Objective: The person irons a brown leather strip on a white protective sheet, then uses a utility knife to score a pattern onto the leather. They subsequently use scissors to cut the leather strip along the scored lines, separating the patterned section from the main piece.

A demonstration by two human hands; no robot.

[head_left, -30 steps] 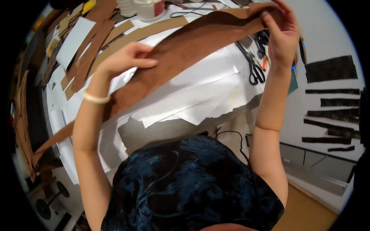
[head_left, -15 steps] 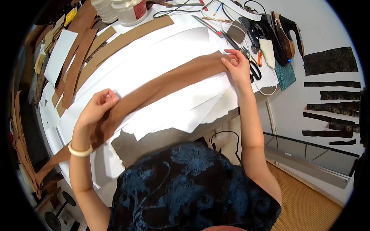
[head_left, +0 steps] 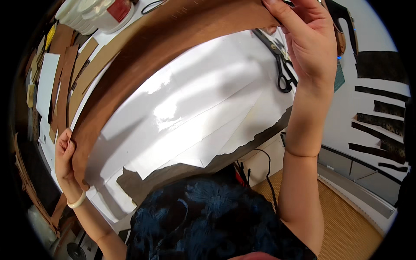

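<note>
The long, brown, leather-like strip (head_left: 125,78) bows between the two hands, above the bench (head_left: 208,108) covered in white paper, its curve bulging toward the far left corner. The left hand (head_left: 65,156), near the bench's left edge, has its fingers curled, gripping the strip's outer margin. The right hand (head_left: 310,41) pinches the other end between thumb and fingers, toward the far right corner, near the black-handled metal scissors (head_left: 277,52). A red-labelled white plastic tub (head_left: 104,17) stands toward the far left corner. Half a second ago the strip lay lower and the hands were closer together; now the left hand is farther out toward the left edge and the right is raised.
</note>
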